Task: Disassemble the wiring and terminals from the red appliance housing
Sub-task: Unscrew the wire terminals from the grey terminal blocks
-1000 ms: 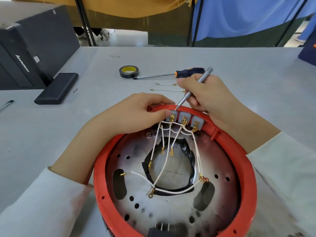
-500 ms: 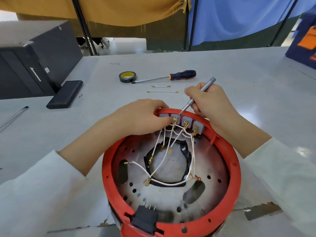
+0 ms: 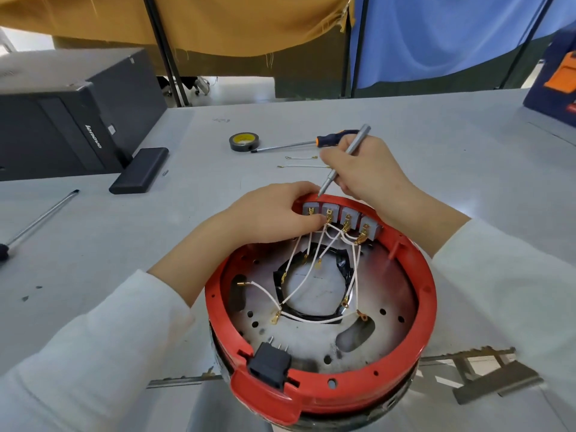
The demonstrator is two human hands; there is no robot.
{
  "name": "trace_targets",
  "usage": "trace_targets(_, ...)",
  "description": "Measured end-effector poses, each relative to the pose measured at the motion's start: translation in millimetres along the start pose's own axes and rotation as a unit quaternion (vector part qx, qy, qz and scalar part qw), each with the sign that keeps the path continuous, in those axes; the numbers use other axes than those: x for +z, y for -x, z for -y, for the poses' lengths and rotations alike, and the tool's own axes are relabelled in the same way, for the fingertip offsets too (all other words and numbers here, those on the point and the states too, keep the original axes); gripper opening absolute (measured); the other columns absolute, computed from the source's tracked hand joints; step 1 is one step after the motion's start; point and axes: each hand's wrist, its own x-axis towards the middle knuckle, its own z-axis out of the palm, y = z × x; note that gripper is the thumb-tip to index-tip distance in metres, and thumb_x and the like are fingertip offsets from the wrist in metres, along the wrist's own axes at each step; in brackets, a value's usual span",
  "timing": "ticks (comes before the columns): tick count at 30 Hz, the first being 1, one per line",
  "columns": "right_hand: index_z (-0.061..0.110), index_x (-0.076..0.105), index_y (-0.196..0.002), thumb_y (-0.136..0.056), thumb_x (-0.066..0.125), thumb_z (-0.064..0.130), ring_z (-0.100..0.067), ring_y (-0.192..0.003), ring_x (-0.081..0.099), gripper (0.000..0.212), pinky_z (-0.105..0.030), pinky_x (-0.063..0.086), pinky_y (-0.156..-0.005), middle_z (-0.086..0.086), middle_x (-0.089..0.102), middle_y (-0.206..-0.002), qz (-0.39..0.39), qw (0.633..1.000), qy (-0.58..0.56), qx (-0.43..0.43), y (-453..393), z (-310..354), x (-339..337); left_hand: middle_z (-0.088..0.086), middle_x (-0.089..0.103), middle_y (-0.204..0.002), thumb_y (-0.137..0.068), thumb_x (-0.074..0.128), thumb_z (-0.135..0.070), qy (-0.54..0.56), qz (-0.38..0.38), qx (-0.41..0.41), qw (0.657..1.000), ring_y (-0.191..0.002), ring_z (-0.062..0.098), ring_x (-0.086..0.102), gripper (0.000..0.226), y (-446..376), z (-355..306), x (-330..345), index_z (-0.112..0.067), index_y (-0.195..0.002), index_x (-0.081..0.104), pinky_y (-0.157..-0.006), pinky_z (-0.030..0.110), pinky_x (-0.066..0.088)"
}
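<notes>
While left hand [image 3: 274, 213] curls over housing [image 3: 321, 397] rim at frame center, fingertips pinching a terminal [image 3: 328, 217], right hand [image 3: 364, 173] just above grips silver driver [image 3: 346, 160], tip at gray blocks [image 3: 341, 218].

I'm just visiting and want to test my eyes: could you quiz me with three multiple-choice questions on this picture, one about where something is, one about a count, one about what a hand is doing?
1. Where does the tape roll lie?
A. Inside the housing
B. On the table beyond the hands
C. On the black computer

2. How many grey terminal blocks sit at the far rim?
A. Two
B. Four
C. Six

3. What is the right hand doing?
A. Resting flat
B. Holding a wire
C. Gripping a silver tool

Answers: B, the tape roll lies on the table; B, four grey terminal blocks line the rim; C, the right hand grips the silver tool.
</notes>
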Motion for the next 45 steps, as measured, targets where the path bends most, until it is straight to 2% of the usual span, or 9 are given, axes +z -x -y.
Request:
trace_targets(6,0.018,0.036,-0.056,-0.086,0.055,0.015,-0.007,-0.038,0.033,0.035,-0.027,0.03,-0.048,0.012,0.035,-0.035,-0.007,0.999,0.035,-0.002,-0.3,-9.1,5.7,-0.011,0.056,-0.127,-0.085,0.063,-0.042,0.036,0.058,0.003,0.998,-0.113,0.006,0.053,0.054,1.6,9.1,-13.4,-0.033,-0.135,0.044,-0.1,0.026,0.039)
trace_targets(12,0.017,0.039,-0.058,-0.087,0.058,0.019,-0.004,-0.039,0.037,0.035,-0.021,0.032,-0.048,0.01,0.04,-0.037,0.0,0.997,0.062,-0.043,-0.3,-10.0,1.0,-0.014,0.063,-0.106,-0.067,0.046,-0.041,0.046,0.045,0.028,0.998,-0.096,0.003,0.059,0.052,0.4,11.5,-5.1,-0.041,-0.118,0.053,-0.09,0.029,0.046)
trace_targets(18,0.017,0.038,-0.059,-0.091,0.057,0.023,-0.005,-0.044,0.04,0.038,-0.012,0.031,-0.045,0.007,0.041,-0.049,0.003,0.99,0.113,-0.088,-10.2,-13.3,3.4,-0.016,0.064,-0.09,-0.065,0.048,-0.039,0.044,0.07,0.017,0.996,-0.08,-0.003,0.059,0.04,-15.0,15.6,-9.1,-0.046,-0.104,0.05,-0.073,0.022,0.044)
trace_targets(24,0.021,0.034,-0.057,-0.093,0.054,0.019,-0.001,-0.041,0.043,0.042,-0.007,0.033,-0.044,0.014,0.042,-0.042,0.016,0.984,0.113,-0.136,-9.4,-18.9,5.5,-0.016,0.065,-0.103,-0.088,0.058,-0.035,0.053,0.043,0.054,0.996,-0.095,0.002,0.059,0.03,-22.9,25.0,-3.3,-0.042,-0.117,0.052,-0.091,0.031,0.045)
trace_targets(28,0.019,0.031,-0.059,-0.095,0.052,0.018,-0.003,-0.042,0.038,0.042,-0.01,0.033,-0.045,0.012,0.036,-0.044,0.032,0.984,0.101,-0.142,-16.0,-17.7,9.2,-0.019,0.063,-0.107,-0.091,0.058,-0.03,0.051,0.022,0.065,0.996,-0.099,-0.001,0.056,0.031,-26.0,31.5,-4.3,-0.043,-0.118,0.052,-0.092,0.025,0.042)
trace_targets(32,0.019,0.03,-0.06,-0.098,0.049,0.021,-0.006,-0.045,0.036,0.042,-0.013,0.033,-0.046,0.009,0.03,-0.049,0.047,0.982,0.095,-0.158,-21.9,-15.4,13.8,-0.023,0.063,-0.106,-0.092,0.056,-0.029,0.061,0.012,0.065,0.996,-0.095,-0.009,0.054,0.03,-25.3,37.6,-7.6,-0.047,-0.116,0.053,-0.086,0.009,0.038)
trace_targets(37,0.019,0.031,-0.062,-0.098,0.048,0.024,-0.009,-0.048,0.036,0.041,-0.017,0.032,-0.047,0.008,0.03,-0.051,0.048,0.971,0.13,-0.194,-19.5,-13.6,14.8,-0.022,0.063,-0.106,-0.093,0.056,-0.028,0.057,0.004,0.067,0.996,-0.096,-0.007,0.054,0.031,-25.6,39.6,-7.5,-0.042,-0.12,0.054,-0.086,0.009,0.037)
trace_targets(40,0.022,0.031,-0.064,-0.098,0.044,0.031,-0.014,-0.049,0.041,0.037,-0.028,0.036,-0.05,0.007,0.034,-0.051,0.051,0.954,0.189,-0.225,-15.2,-11.9,15.1,-0.021,0.063,-0.111,-0.092,0.057,-0.027,0.059,0.003,0.072,0.996,-0.099,-0.007,0.053,0.034,-25.6,39.4,-7.5,-0.043,-0.122,0.052,-0.087,0.011,0.038)
trace_targets(45,0.029,0.022,-0.065,-0.096,0.041,0.034,-0.02,-0.048,0.04,0.037,-0.036,0.034,-0.05,0.006,0.032,-0.049,0.034,0.918,0.271,-0.286,-7.9,-6.9,17.0,-0.021,0.062,-0.111,-0.092,0.057,-0.025,0.058,-0.005,0.087,0.994,-0.102,-0.004,0.053,0.041,-23.7,37.3,-7.8,-0.062,-0.097,0.042,-0.087,0.01,0.037)
